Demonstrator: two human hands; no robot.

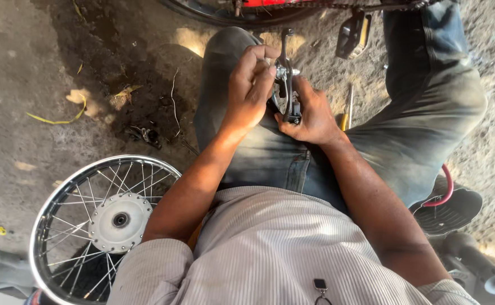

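Note:
I sit with my knees apart, in blue jeans and a striped shirt. My left hand [250,87] is closed around the upper part of a small metal lever assembly [285,76] held over my lap. The lever's thin arm sticks up past my fingers. Below it my right hand [309,113] grips the dark lower end of the same part, thumb pressed against it. Both hands touch each other around the piece.
A spoked wheel [97,217] with a silver hub lies on the dirt at lower left. A screwdriver with a yellow handle [347,110] lies by my right hand. A bicycle tyre, chain and pedal [353,35] are at the top. A sandal [450,209] sits at right.

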